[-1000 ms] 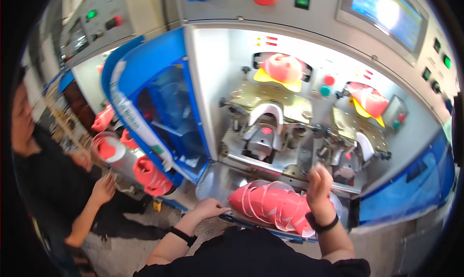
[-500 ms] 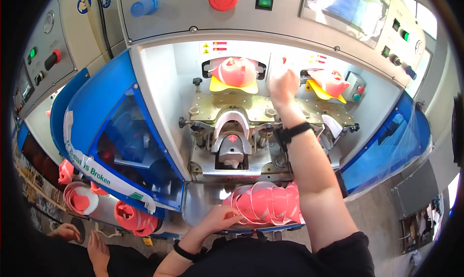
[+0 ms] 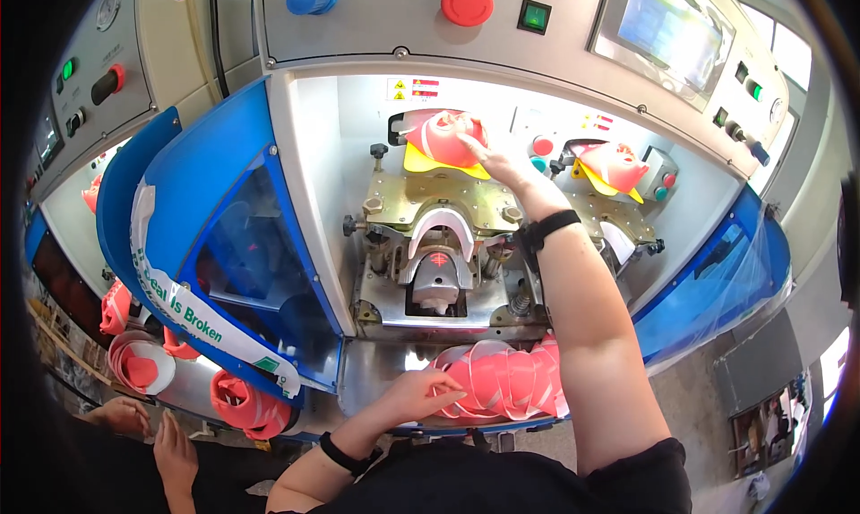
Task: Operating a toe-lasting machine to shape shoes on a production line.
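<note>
My right hand reaches into the lit machine and closes around the right side of a pink shoe upper. That upper sits over a yellow plate at the left station. Some of its fingers are hidden behind the upper. Below it are a white curved pad and a metal mould with a red light mark on it. My left hand is low, fingers apart and loosely bent, beside a row of nested pink shoe uppers; whether the fingertips touch them I cannot tell.
A second pink upper sits at the right station. Button boxes stand inside. Blue doors flank the opening. Overhead is a panel with a red stop button. At left, a co-worker's hands are near more uppers.
My right hand has moved left from the button box between the stations to the left pink upper. The view has shifted slightly. My left hand remains beside the nested uppers.
</note>
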A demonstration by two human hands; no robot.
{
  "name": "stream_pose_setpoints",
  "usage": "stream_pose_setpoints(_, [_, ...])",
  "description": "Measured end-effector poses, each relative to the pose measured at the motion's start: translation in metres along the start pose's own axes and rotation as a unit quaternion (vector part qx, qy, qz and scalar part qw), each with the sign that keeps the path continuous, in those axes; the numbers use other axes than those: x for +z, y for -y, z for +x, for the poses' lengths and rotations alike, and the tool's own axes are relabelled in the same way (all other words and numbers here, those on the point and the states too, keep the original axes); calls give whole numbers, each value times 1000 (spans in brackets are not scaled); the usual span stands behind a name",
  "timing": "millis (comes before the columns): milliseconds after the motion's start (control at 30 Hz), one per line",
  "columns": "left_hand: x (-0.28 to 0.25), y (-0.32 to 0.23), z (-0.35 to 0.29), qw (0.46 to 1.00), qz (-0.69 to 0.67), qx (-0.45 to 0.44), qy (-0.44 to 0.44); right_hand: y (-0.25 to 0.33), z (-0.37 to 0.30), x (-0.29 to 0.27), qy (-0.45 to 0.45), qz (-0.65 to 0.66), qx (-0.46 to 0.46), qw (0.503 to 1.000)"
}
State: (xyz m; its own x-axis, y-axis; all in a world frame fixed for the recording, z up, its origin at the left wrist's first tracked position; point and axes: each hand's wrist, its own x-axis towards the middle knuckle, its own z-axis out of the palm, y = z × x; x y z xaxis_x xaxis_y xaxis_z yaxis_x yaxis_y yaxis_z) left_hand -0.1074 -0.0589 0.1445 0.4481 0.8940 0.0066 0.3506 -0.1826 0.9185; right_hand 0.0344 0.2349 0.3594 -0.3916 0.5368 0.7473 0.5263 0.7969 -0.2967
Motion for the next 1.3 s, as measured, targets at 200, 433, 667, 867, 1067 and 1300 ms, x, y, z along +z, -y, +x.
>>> stream_pose_setpoints(200, [0, 3, -1, 995, -94, -10, -33, -4, -2, 15, -136, -82, 26, 987])
stream_pose_setpoints(433, [-3, 32, -28, 982, -140, -107, -72, -17, -52, 14, -343, -180, 142, 911])
stream_pose_setpoints(667, [-4, 16, -21, 984, -150, -84, -55, 21, -34, 3, -255, -194, 46, 946])
stream_pose_setpoints(867, [9, 3, -5, 990, -137, -28, -7, -1, -10, -3, -22, -19, 10, 1000])
stream_pose_setpoints(1067, [-11, 34, -16, 934, -357, -12, -18, 99, -155, 28, -80, -66, -18, 994])
stream_pose_setpoints(1300, [6, 66, -13, 801, -597, -37, 14, 157, -333, 47, 23, -25, 47, 998])
